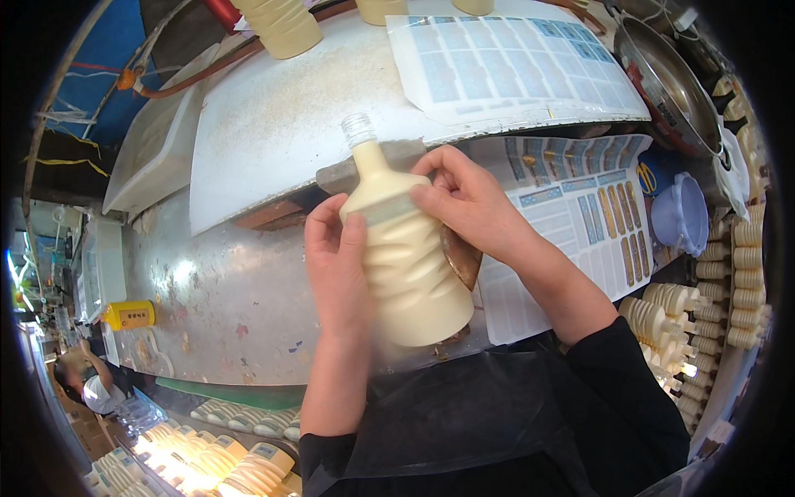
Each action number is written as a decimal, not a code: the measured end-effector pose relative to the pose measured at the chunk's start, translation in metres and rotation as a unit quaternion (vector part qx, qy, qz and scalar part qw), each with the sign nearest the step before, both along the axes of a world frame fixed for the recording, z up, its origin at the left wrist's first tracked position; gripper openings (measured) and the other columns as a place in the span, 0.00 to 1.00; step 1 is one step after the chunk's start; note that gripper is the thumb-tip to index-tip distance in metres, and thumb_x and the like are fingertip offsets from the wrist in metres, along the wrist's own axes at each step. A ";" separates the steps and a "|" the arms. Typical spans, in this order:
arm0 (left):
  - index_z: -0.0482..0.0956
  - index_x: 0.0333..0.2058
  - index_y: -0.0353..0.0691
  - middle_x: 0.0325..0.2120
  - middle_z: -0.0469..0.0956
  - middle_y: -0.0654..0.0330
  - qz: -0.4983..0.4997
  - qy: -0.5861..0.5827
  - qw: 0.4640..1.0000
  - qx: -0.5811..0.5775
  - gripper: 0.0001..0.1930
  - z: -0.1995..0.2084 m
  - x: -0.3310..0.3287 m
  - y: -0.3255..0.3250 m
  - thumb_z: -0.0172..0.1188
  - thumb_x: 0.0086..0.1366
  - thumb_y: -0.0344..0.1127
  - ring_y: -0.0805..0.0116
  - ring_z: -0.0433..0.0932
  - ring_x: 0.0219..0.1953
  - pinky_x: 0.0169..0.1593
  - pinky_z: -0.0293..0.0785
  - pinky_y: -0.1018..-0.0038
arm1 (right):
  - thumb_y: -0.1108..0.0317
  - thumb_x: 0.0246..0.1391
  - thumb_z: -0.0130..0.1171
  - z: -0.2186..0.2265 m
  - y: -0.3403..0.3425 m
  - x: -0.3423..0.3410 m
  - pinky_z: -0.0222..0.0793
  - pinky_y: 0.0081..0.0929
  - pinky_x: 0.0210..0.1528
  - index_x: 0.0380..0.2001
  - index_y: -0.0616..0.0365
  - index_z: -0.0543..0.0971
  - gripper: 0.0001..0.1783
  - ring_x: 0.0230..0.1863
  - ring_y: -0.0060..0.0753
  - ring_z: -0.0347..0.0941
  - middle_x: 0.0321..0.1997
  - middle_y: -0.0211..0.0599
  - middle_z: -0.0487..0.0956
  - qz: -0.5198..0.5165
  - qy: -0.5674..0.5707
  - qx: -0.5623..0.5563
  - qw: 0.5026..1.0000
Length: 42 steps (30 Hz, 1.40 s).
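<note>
A cream-coloured bottle (418,286) with a wavy ribbed body and a clear threaded neck lies in front of me, its neck pointing away. Across its upper body, just below the shoulder, runs a pale greyish label strip (389,210). At the strip's left end, my left hand (335,261) is closed, thumb and fingertips pinched at the bottle's side. My right hand (468,203) pinches at the strip's right end, thumb on the bottle and fingers curled. A grey block (335,177) shows beneath the bottle's neck and shoulder.
Printed label sheets lie on the raised white board (298,108) and on the right of the metal table (224,290). A purple bucket (679,215) and a large pan (671,79) stand right. Several more bottles surround the table. A yellow container (130,315) is left; a person (95,381) sits beyond.
</note>
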<state>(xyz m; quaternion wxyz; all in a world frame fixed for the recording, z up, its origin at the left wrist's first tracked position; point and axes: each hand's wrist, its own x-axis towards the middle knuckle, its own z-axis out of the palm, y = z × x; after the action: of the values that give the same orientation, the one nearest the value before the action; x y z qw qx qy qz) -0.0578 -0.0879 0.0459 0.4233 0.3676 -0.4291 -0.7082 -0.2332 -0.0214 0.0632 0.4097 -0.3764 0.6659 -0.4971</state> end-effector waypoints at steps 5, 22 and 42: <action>0.71 0.55 0.36 0.49 0.75 0.59 0.001 0.004 1.000 -0.003 0.14 0.001 0.000 0.001 0.58 0.73 0.30 0.72 0.73 0.51 0.57 0.72 0.73 | 0.62 0.62 0.65 -0.004 0.000 0.000 0.64 0.18 0.26 0.46 0.59 0.75 0.16 0.24 0.14 0.67 0.25 0.23 0.70 -0.002 -0.004 -0.012 1.000; 0.71 0.61 0.35 0.55 0.75 0.58 0.018 -0.006 1.000 0.013 0.17 -0.006 0.005 -0.003 0.50 0.77 0.33 0.72 0.74 0.54 0.59 0.70 0.73 | 0.64 0.70 0.49 -0.009 0.009 -0.021 0.64 0.14 0.38 0.53 0.59 0.78 0.15 0.36 0.11 0.66 0.34 0.22 0.73 0.037 -0.130 -0.024 0.991; 0.72 0.62 0.32 0.52 0.80 0.54 0.021 0.007 0.998 0.055 0.19 0.002 0.000 0.002 0.54 0.76 0.31 0.69 0.80 0.50 0.55 0.78 0.72 | 0.61 0.68 0.60 -0.016 0.003 -0.003 0.68 0.15 0.40 0.50 0.60 0.76 0.15 0.36 0.11 0.70 0.35 0.24 0.77 0.020 -0.051 -0.032 0.998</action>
<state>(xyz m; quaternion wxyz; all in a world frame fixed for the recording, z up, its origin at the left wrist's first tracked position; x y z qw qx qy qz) -0.0576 -0.0857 0.0475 0.4207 0.3940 -0.3787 -0.7241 -0.2358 -0.0179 0.0477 0.4402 -0.3769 0.6203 -0.5286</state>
